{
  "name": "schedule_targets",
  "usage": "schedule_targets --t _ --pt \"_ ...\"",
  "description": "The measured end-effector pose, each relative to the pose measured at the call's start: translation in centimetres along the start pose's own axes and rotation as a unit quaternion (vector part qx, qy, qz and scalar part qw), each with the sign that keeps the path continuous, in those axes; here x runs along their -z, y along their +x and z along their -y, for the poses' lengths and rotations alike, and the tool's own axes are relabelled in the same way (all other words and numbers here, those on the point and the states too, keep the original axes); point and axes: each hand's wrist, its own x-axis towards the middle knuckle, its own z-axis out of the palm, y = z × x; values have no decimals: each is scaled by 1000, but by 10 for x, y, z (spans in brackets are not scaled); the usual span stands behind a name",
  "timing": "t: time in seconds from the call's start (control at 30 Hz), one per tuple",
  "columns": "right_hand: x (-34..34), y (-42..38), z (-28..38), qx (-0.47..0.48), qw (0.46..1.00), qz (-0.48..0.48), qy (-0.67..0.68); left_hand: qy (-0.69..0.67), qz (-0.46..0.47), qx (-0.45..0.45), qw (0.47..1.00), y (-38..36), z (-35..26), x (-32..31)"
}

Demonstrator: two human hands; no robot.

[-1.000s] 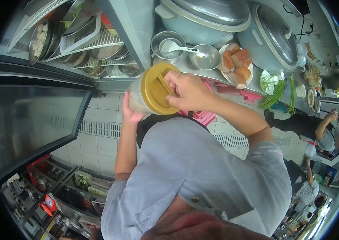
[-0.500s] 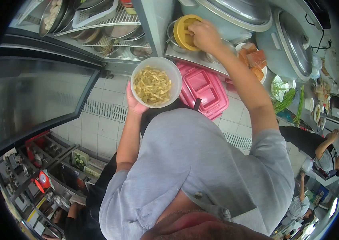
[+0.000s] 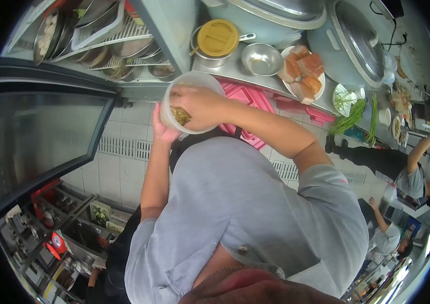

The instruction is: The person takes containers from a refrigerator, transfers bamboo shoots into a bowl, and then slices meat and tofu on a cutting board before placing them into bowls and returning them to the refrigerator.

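Tub: the clear plastic tub (image 3: pixel 206 82) is held in the air off the near left corner of the worktop (image 3: pixel 237 65), mouth tilted toward the body. The left hand (image 3: pixel 164 127) grips its outer wall from the left side. The right hand (image 3: pixel 202 105) is inside the mouth, among the pale strips (image 3: pixel 180 116); its fingertips are hidden, so whether it is closed on any cannot be told.

Risks: the tub appears to rely on one hand. Should that grip slip, or the right hand press hard on the rim, it could tip and shed strips onto the pink crate (image 3: pixel 245 94) or floor (image 3: pixel 128 175). An overfull handful would likely drop pieces too.

Lid: the yellow lid (image 3: pixel 218 38) sits loose atop a metal pot (image 3: pixel 212 61) at the worktop's left end; a passing sleeve could dislodge it.
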Motion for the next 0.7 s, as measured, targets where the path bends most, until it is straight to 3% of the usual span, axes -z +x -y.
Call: schedule_targets --t 0.03,0.17,0.3,0.4,0.53,0.7 --pt "-8 -1 -4 -13 1000 4 -5 -139 104 67 983 3 1 6" --pt "-28 -10 -15 -138 979 144 43 -25 21 70 997 12 15 16" --pt "2 -21 -20 -142 970 153 123 -41 19 104 994 15 27 3" --pt "34 -27 -15 -179 978 51 98 -73 40 122 989 25 26 -8" --pt "59 -29 -24 -238 964 24 115 -31 58 139 988 46 22 -21" --pt "107 -34 -29 -291 905 -11 311 -26 96 155 983 66 22 -40"
